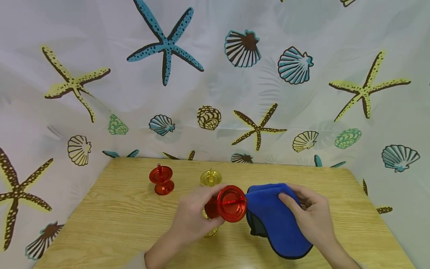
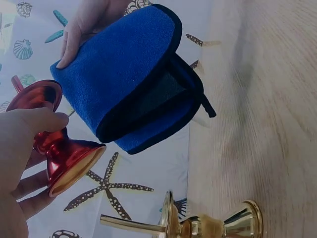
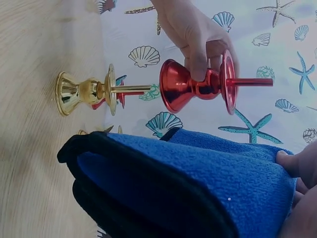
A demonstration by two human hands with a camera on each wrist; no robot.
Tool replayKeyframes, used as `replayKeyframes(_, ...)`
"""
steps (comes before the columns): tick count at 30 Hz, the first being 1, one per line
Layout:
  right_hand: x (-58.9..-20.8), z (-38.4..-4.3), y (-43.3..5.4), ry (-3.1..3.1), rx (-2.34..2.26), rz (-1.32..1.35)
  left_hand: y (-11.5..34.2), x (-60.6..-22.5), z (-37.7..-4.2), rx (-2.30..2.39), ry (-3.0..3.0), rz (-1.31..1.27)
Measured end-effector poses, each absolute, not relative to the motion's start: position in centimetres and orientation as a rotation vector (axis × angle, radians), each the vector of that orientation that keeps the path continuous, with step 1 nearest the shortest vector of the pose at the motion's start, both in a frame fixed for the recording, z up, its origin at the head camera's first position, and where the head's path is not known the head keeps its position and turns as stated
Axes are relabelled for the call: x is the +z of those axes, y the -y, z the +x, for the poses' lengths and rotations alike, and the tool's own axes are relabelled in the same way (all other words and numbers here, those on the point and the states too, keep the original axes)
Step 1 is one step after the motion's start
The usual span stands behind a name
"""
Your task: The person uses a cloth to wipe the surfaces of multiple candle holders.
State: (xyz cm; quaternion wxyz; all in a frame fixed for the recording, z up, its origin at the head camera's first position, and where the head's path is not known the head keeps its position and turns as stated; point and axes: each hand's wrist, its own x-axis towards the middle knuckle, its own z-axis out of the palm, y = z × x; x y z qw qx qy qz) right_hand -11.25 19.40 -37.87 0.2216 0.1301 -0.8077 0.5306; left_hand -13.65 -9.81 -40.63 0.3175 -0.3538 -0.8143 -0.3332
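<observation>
Left hand grips red holder round its waist, lifted above table. Right hand pinches folded blue cloth just beside it. Gold holder stands behind; second gold holder below, partly hidden. Other red holder farther left. Wood-grain surface either side, back edge near patterned fabric. Holders shiny, flared; cloth fuzzy, black-edged.
</observation>
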Motion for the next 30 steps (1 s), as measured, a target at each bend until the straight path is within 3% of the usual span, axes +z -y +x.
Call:
replayKeyframes(13,-37.2,-11.3,-18.8,2.442,1.507,0.485,7.5,-41.3,-13.4,-0.685,2.159,-0.981)
replayKeyframes(22,-36.6,-11.4,-18.5,2.565,1.491,0.404,6.6,-41.4,-13.0,-0.506,2.202,-0.983)
replayKeyframes(30,-36.5,-10.5,-17.1,2.583,1.274,0.494,5.9,-41.6,-13.0,-0.288,2.133,-1.024)
